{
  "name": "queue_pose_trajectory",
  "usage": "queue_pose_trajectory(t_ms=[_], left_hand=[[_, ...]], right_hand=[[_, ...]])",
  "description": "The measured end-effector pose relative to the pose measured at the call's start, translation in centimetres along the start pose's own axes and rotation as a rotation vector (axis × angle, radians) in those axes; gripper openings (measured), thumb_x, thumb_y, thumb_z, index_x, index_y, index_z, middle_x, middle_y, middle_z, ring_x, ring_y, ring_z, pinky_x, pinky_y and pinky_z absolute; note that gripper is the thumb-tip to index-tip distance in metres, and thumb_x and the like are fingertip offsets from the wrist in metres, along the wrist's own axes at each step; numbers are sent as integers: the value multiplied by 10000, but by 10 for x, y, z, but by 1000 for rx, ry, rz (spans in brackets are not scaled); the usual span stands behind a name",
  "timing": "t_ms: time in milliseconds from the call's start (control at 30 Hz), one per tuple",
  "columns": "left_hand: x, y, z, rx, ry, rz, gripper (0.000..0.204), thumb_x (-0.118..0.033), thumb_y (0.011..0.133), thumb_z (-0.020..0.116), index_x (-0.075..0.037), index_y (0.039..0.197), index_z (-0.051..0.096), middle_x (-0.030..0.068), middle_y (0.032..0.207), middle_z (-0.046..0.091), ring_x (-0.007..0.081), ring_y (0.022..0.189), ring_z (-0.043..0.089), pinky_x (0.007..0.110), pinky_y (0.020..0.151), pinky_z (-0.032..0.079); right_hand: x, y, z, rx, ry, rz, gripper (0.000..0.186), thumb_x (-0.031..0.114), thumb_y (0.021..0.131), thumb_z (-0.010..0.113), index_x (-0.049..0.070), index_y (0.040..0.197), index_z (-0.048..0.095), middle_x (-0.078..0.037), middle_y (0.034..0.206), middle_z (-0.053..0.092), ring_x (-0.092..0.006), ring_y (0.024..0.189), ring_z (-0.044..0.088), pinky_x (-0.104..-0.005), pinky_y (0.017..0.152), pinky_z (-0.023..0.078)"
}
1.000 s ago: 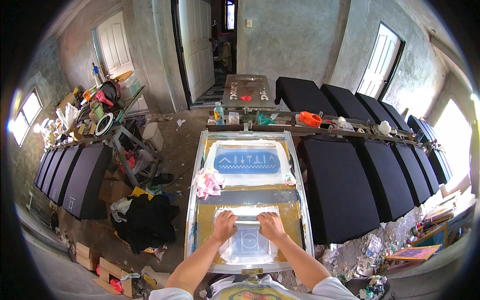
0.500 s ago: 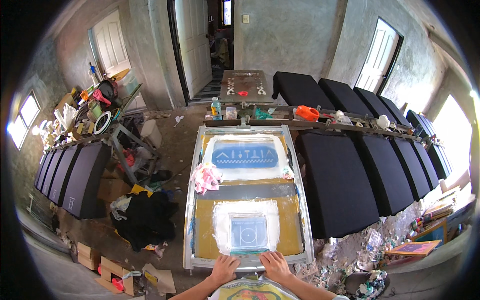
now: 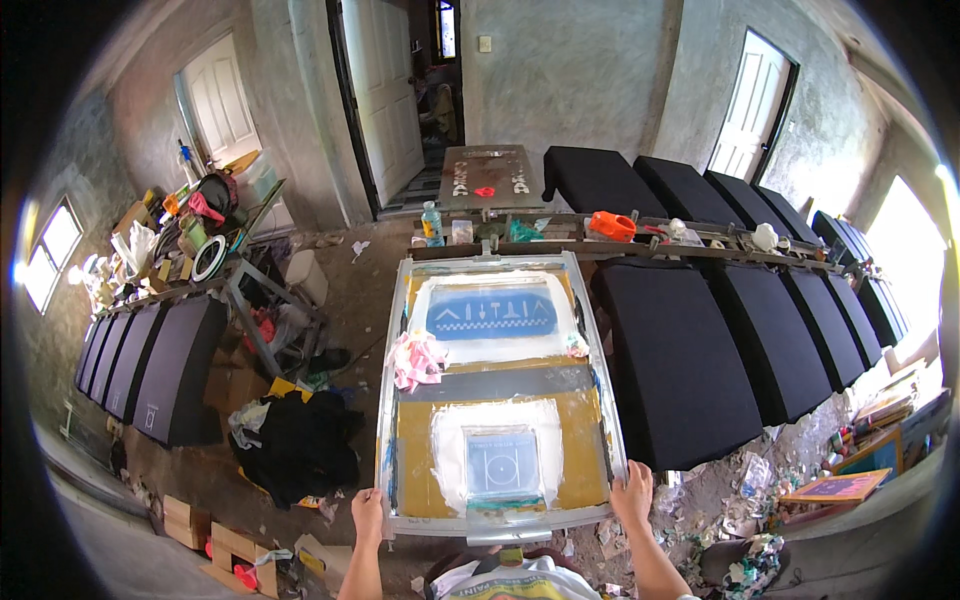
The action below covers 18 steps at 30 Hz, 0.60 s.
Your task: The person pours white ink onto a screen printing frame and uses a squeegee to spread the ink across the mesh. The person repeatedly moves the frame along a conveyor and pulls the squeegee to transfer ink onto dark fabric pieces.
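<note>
A silk-screen printing frame (image 3: 500, 384) with a pale metal rim lies in front of me, its mesh carrying two blue stencil areas. At its near left corner, my left hand (image 3: 368, 512) is closed on the rim. My right hand (image 3: 631, 496) is closed round the near right corner. A squeegee (image 3: 508, 526) with a clear-looking blade rests across the near end of the frame, between my hands and touched by neither. On the left side of the mesh sits a crumpled pink and white rag (image 3: 418, 360); a small white wad (image 3: 577, 345) lies at the right.
Black cloths on boards (image 3: 680, 370) stretch away to the right. A rail beyond the frame bears an orange container (image 3: 613, 226) and a bottle (image 3: 432, 222). Black cloth (image 3: 300, 450) and cardboard boxes (image 3: 240, 555) lie on the floor at left. Scraps (image 3: 740, 500) litter the right.
My hands have moved apart from the squeegee at the near middle and outward to the frame's two near corners. The squeegee now rests on the near end, let go.
</note>
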<state>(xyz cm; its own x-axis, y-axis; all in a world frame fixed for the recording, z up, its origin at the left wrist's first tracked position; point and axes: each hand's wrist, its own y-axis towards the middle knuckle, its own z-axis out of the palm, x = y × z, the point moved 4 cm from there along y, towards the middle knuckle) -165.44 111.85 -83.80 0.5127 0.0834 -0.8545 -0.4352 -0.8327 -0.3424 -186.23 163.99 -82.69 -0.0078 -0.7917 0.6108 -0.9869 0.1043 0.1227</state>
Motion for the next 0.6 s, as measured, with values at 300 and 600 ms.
queue_pose_trajectory(t_ms=[300, 600], left_hand=[[-2, 6, 10, -54, 187, 23, 394, -212, 988, 657, 72, 727, 581, 41, 652, 531, 132, 635, 443, 376, 592, 386], [-13, -14, 14, -102, -131, 71, 416, -149, 954, 696, 37, 633, 509, -37, 631, 453, 95, 610, 367, 340, 543, 294]], right_hand=[[-43, 9, 26, 159, 250, 444, 329, 263, 983, 594, -43, 1002, 712, -198, 784, 700, -251, 767, 686, -403, 736, 506], [-42, 13, -6, 67, 472, 433, 293, 184, 989, 598, -61, 858, 690, 23, 657, 557, -73, 657, 462, -313, 598, 402]])
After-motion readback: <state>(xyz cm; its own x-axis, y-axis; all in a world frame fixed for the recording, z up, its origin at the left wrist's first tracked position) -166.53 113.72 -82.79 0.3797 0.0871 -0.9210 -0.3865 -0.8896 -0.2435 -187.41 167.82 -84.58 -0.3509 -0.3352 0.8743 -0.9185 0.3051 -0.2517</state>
